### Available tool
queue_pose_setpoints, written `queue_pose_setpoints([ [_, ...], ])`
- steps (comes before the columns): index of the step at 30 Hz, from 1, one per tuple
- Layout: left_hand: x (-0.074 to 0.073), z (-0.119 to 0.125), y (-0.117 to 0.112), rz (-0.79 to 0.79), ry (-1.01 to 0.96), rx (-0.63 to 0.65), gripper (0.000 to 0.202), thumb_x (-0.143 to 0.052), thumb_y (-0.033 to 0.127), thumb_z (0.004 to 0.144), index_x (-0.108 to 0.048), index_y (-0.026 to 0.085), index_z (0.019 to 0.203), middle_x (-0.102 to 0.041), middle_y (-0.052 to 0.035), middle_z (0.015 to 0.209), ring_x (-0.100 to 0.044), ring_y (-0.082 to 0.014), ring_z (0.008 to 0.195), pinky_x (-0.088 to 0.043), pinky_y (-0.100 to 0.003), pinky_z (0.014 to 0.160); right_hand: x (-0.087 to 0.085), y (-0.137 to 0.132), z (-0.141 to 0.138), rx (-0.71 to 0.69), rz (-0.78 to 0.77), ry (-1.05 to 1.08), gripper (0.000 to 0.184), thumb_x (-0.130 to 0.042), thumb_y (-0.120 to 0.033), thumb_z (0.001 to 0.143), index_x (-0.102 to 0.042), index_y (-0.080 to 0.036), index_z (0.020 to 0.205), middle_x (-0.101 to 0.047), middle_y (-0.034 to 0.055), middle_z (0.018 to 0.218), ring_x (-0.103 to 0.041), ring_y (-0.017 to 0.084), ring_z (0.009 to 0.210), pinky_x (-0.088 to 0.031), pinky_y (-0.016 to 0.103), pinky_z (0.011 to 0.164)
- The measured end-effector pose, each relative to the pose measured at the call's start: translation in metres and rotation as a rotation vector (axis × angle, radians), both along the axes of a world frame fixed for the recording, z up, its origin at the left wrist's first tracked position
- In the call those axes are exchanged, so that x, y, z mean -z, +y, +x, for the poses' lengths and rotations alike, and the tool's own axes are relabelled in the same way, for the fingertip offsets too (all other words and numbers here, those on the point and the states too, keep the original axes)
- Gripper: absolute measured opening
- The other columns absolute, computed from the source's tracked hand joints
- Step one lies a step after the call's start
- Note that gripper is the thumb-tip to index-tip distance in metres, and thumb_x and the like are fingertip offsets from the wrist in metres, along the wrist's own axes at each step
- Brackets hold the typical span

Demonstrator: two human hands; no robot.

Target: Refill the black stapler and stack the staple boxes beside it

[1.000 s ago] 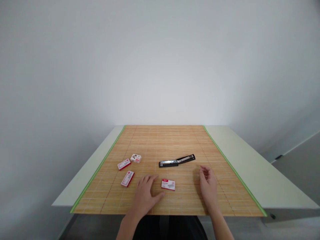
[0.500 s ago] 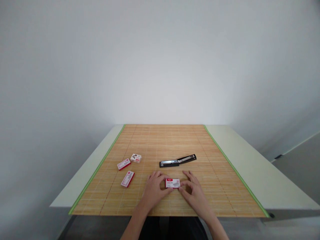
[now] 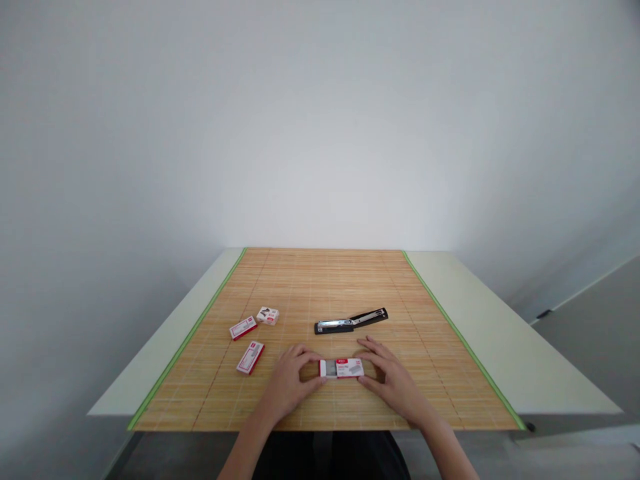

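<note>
A small red and white staple box [image 3: 343, 367] sits between my two hands, just above the bamboo mat [image 3: 320, 287]. My left hand [image 3: 290, 390] pinches its left end, where a grey inner tray shows a little. My right hand [image 3: 393, 380] grips its right end with curled fingers. A black stapler [image 3: 351, 321], swung fully open and flat, lies just beyond the box.
Three more small staple boxes lie on the mat to the left: one [image 3: 251, 357] nearest me, one [image 3: 243, 327] further back, and a squarer one [image 3: 268, 315] beside it. The mat covers a pale table [image 3: 500, 340] against a white wall.
My right hand came in from the right and both hands closed on the staple box, lifting it slightly off the mat. The box now looks longer, its inner tray showing at the left.
</note>
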State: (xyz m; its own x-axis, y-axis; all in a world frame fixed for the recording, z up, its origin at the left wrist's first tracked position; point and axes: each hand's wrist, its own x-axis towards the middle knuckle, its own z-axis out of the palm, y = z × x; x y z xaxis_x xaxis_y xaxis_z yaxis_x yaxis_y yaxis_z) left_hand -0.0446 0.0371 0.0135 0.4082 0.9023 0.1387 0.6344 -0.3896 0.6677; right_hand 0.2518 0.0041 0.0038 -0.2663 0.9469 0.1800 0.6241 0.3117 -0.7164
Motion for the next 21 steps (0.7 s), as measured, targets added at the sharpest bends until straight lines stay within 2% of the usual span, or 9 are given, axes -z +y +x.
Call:
queue_pose_setpoints([
  [6,0.005,-0.001,-0.001,0.011,0.007,-0.036,0.031,-0.08,0.039,0.081,-0.074,0.032,0.111,-0.067,-0.0024,0.115,-0.061,-0.0261,0.11,-0.044,-0.038,0.098,0.0,0.001,0.015,-0.013,-0.009,0.017,0.035,-0.073,-0.038,0.089,-0.071,-0.037,0.124,-0.054,0.0033,0.154,-0.039,0.031,0.15,-0.029,0.059,0.124],
  [9,0.006,0.0,-0.001,0.011,0.009,-0.031,0.029,-0.08,0.039,0.08,-0.074,0.032,0.108,-0.068,-0.0021,0.111,-0.061,-0.0265,0.107,-0.044,-0.039,0.096,-0.01,0.004,0.003,-0.003,0.025,0.056,0.037,-0.072,-0.04,0.091,-0.07,-0.034,0.127,-0.057,0.0055,0.15,-0.048,0.029,0.143,-0.039,0.052,0.12],
  [11,0.007,0.001,0.0,0.02,-0.001,-0.02,0.029,-0.081,0.038,0.08,-0.074,0.032,0.107,-0.068,-0.0017,0.11,-0.061,-0.0266,0.107,-0.044,-0.039,0.096,-0.022,0.01,-0.013,-0.018,0.038,0.028,0.031,-0.068,-0.038,0.094,-0.072,-0.032,0.125,-0.063,0.0063,0.139,-0.059,0.026,0.13,-0.046,0.044,0.111],
  [13,0.007,0.0,-0.001,0.032,-0.015,-0.011,0.029,-0.081,0.038,0.08,-0.073,0.032,0.108,-0.068,-0.0016,0.11,-0.061,-0.0267,0.106,-0.043,-0.039,0.095,-0.037,0.018,-0.033,-0.066,0.031,-0.087,0.021,-0.067,-0.034,0.096,-0.077,-0.031,0.114,-0.07,0.0051,0.12,-0.065,0.023,0.113,-0.05,0.036,0.1],
  [15,0.008,0.0,-0.001,0.044,-0.027,-0.014,0.03,-0.082,0.037,0.08,-0.073,0.033,0.108,-0.068,-0.0014,0.11,-0.061,-0.0268,0.107,-0.043,-0.039,0.095,-0.051,0.027,-0.051,-0.131,0.029,-0.244,0.014,-0.071,-0.033,0.093,-0.08,-0.03,0.102,-0.071,0.0035,0.104,-0.065,0.022,0.104,-0.049,0.032,0.092],
  [18,0.009,0.0,-0.002,0.047,-0.035,-0.02,0.031,-0.083,0.037,0.079,-0.073,0.033,0.108,-0.068,-0.0011,0.111,-0.061,-0.027,0.108,-0.042,-0.039,0.096,-0.065,0.041,-0.069,-0.254,0.035,-0.479,0.011,-0.076,-0.031,0.087,-0.082,-0.029,0.096,-0.072,0.0035,0.097,-0.065,0.024,0.101,-0.046,0.031,0.088],
  [21,0.008,0.0,-0.003,0.038,-0.036,-0.024,0.031,-0.084,0.036,0.077,-0.073,0.033,0.106,-0.068,-0.0005,0.11,-0.061,-0.0263,0.107,-0.042,-0.039,0.095,-0.072,0.049,-0.075,-0.333,0.043,-0.627,0.012,-0.076,-0.026,0.083,-0.082,-0.025,0.094,-0.074,0.0063,0.095,-0.066,0.026,0.099,-0.045,0.031,0.083],
])
